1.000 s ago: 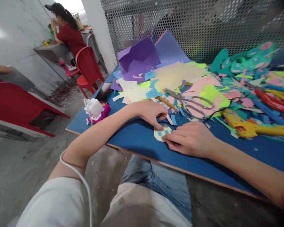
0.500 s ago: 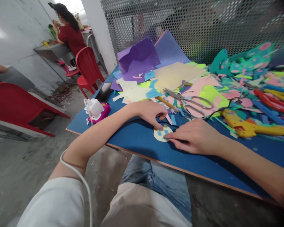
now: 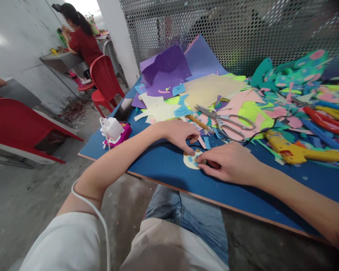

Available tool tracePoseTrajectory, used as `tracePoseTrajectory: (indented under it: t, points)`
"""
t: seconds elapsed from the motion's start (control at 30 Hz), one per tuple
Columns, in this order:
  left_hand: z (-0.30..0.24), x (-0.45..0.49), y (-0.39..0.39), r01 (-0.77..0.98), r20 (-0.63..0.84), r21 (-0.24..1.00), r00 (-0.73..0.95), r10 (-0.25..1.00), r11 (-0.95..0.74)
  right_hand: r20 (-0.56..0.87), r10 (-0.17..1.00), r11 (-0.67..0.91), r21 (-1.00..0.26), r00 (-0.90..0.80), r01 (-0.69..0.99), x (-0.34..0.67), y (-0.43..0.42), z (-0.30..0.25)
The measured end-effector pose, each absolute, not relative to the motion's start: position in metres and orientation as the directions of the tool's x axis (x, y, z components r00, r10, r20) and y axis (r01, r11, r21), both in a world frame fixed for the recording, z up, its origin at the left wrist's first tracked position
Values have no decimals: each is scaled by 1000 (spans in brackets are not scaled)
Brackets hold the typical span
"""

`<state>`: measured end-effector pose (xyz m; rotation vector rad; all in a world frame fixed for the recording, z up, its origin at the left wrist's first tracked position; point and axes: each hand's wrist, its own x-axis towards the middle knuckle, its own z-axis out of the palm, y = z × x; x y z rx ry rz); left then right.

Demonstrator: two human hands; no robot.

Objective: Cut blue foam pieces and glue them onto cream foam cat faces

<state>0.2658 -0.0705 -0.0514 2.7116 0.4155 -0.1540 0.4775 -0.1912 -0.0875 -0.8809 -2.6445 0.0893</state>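
Cream disc sits mid-frame, left hand curled above, thumb on its top edge, right hand touching its right side; can't tell if either's gripping.

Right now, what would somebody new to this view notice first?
Probably the heap of bright scraps spread across the back of the blue table, with purple sheets at the back left. The yellow glue gun on the right likely comes next, then the silver scissors lying among the scraps. Nearer the front edge, a small cream disc with blue patches is touched by the left grip and right grip.
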Motion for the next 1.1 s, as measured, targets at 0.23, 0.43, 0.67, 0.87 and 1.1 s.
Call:
tracePoseTrajectory:
  t: [0.23, 0.43, 0.67, 0.87, 1.1]
  points:
    - [-49, 266, -71, 306, -174, 363, 950, 259, -880, 362, 542, 838, -161, -758, 522, 482, -188, -81]
    - [-50, 266, -71, 305, -167, 364, 951, 261, -880, 322, 544, 839, -212, -775, 501, 483, -188, -84]
    - [-47, 262, -67, 317, -193, 411, 947, 258, -855, 468, 688, 689, -184, -555, 701, 500, -176, -74]
    - [-29, 252, -63, 504, 8, 227, 854, 520, -833, 514, 769, 473, -58, -380, 879, 521, -159, -68]
    - [-24, 234, -40, 886, 32, -21, 465, 885, -464, 461, 835, 336, 6, -301, 942, 539, -141, -70]
